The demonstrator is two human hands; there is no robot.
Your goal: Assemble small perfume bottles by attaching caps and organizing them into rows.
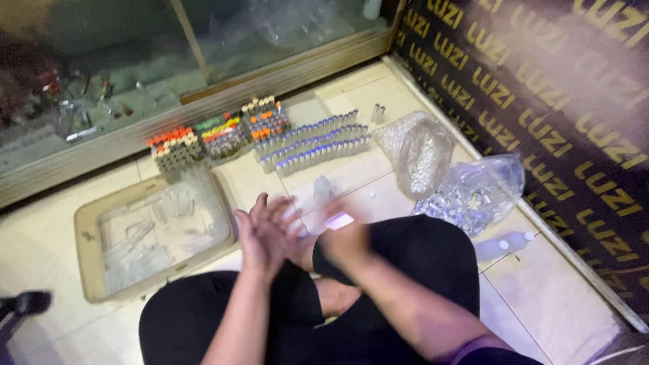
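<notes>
A: Position of the hands?

B: Both are raised above the lap of a person seated on the tiled floor (378, 196); the left hand (267, 233) is open, fingers spread and pointing up, holding nothing that I can see; the right hand (346, 236) is blurred; whether it is open or closed, or grips anything, I cannot tell.

A: Nearest item?

B: A small clear bottle (322, 189) stands on the floor just beyond the hands; apart from both.

A: Remaining items?

B: Rows of vials (314, 145) with blue caps lie side by side further out; left of them, upright bundles of vials with orange, green and red caps (220, 135), set against a wooden frame (203, 98) with glass panes; a shallow tray (84, 250) of clear tubes sits to the left of the left hand; two clear bags (466, 192) of small glass pieces lie to the right, near a dark wall (541, 101); a white-capped bottle (503, 245) lies on its side beside the right knee.
</notes>
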